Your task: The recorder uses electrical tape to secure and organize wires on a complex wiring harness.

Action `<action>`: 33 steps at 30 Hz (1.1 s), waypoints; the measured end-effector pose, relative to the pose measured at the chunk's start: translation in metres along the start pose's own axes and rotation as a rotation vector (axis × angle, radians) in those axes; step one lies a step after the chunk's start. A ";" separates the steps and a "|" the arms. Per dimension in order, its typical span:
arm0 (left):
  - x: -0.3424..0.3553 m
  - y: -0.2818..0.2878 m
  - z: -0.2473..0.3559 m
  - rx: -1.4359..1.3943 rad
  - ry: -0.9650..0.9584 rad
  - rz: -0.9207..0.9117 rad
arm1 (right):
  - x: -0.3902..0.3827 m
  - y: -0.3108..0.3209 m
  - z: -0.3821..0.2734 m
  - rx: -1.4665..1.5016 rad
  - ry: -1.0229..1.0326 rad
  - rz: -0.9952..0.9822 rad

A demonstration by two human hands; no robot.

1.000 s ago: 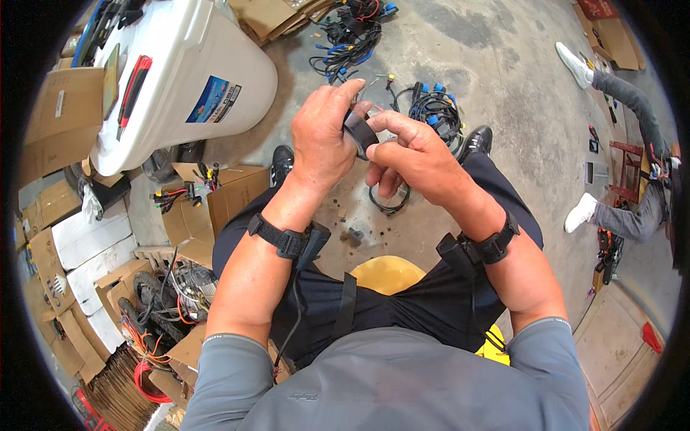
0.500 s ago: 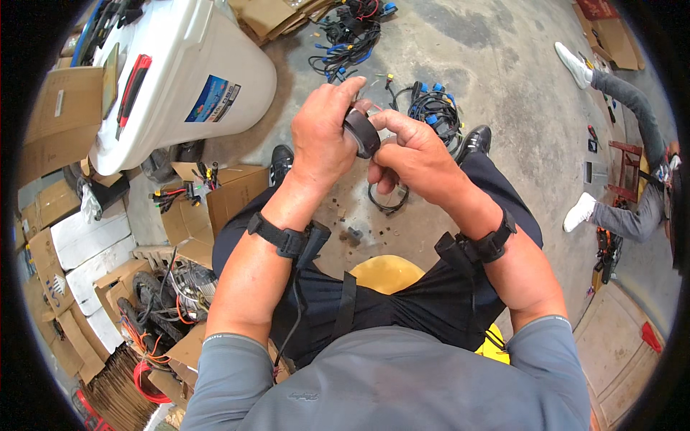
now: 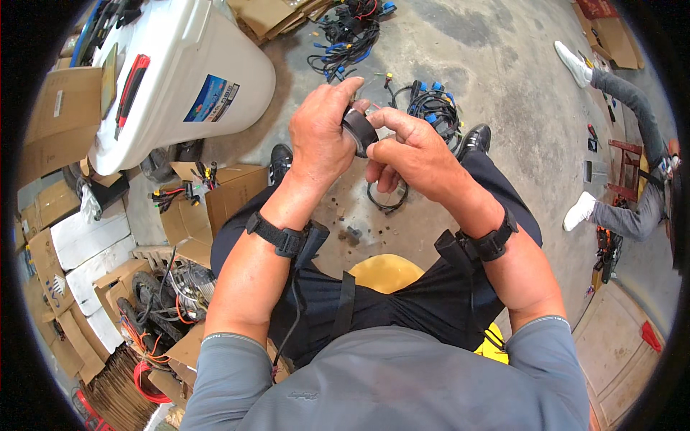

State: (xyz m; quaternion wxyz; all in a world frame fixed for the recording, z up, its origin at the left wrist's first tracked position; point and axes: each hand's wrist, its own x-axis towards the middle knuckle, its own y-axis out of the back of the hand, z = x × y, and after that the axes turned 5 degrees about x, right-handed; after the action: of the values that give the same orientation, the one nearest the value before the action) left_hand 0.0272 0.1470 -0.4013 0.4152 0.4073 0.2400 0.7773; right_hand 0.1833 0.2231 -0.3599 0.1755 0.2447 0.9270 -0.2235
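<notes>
Above the floor between my knees, my left hand (image 3: 321, 133) is closed around a roll of black tape (image 3: 360, 132), its broad side turned toward my right hand. My right hand (image 3: 410, 147) is at the roll's right edge, thumb and forefinger pinched together and the other fingers curled. What that pinch holds is hidden. A thin reddish wire end (image 3: 374, 106) shows between the hands, just past the roll. Below my right fingers there is a loop of black cable (image 3: 388, 208); I cannot tell whether it hangs or lies on the floor.
Bundles of black cable with blue connectors (image 3: 435, 115) lie ahead on the concrete. A white tub (image 3: 244, 79) with a red-and-black cutter (image 3: 133, 93) on top stands at left, near open cardboard boxes (image 3: 237, 194). Another person's legs (image 3: 632, 108) are at right, beside tools.
Both hands hold nearly the same place. My right thumb and fingers have shifted slightly against the roll's edge, and the roll has tilted a little.
</notes>
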 end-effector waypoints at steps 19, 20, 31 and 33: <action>0.005 0.003 -0.007 0.006 0.129 0.093 | 0.008 0.009 0.007 -0.156 0.273 0.109; 0.005 0.003 -0.006 0.007 0.131 0.093 | 0.009 0.010 0.008 -0.146 0.362 0.147; 0.007 0.009 0.000 0.223 -0.019 0.098 | 0.004 0.007 -0.003 -0.016 0.193 0.138; 0.006 0.009 -0.001 0.242 -0.045 0.100 | 0.004 0.008 -0.003 -0.007 0.175 0.143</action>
State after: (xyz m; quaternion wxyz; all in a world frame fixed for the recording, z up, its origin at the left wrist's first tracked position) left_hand 0.0204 0.1467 -0.3927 0.3290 0.4831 0.3022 0.7530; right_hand 0.1838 0.2323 -0.3614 0.1101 0.3282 0.9198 -0.1847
